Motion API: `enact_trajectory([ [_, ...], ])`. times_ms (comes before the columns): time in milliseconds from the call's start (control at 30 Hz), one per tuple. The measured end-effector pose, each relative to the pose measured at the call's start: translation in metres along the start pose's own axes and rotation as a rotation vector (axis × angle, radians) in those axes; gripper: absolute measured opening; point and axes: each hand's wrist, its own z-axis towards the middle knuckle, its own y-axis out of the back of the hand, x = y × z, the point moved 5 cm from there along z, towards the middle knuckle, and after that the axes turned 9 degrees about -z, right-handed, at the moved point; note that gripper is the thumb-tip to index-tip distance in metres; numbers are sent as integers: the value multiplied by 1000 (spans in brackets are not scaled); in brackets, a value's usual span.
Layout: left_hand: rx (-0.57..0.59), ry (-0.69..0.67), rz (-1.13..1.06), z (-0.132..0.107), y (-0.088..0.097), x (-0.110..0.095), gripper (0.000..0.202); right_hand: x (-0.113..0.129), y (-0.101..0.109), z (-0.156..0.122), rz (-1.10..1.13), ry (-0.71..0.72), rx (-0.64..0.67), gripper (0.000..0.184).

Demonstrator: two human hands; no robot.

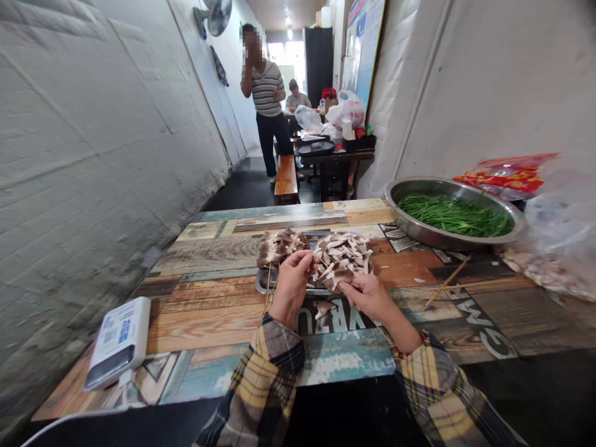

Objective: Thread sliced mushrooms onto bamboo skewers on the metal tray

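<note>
Over a metal tray [261, 287] of oyster mushrooms, my two hands are close together. My left hand [294, 278] is closed in a pinch on a thin wooden skewer [322, 263], which points toward my right hand. Closed on a brown-capped oyster mushroom [336, 277], my right hand [367, 294] is just right of the skewer's tip; whether the tip has pierced it is hidden. A heap of loose mushroom pieces [349, 247] fills the tray's right side. Skewered mushrooms [278, 246] lie on its left, their sticks toward me. One mushroom piece [324, 308] rests on the table.
A steel basin [395, 226] of green chives [454, 214] stands at the right, beside plastic bags [565, 230]. Bare skewers [447, 282] lie nearer. A white payment device [118, 341] with a cable sits at left. Beyond the table [195, 304], one person [270, 93] stands by a bench [285, 176].
</note>
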Motion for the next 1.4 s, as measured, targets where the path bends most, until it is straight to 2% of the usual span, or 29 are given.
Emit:
enact_trajectory([
  [167,3,4,0,0,-1,0,22,0,0,1,-19,3,-7,27],
  [533,5,-92,137,-1,-2,-6,18,-2,-1,0,-16,11,-22,26],
  [967,-9,-12,157,-2,-2,-1,19,-2,-1,1,-21,15,-19,29],
  [1200,62,7,232,-4,-6,1,18,-10,-3,2,37,-6,-26,29],
  [1400,94,44,220,-3,-9,6,29,-13,-5,2,63,-11,-32,29],
])
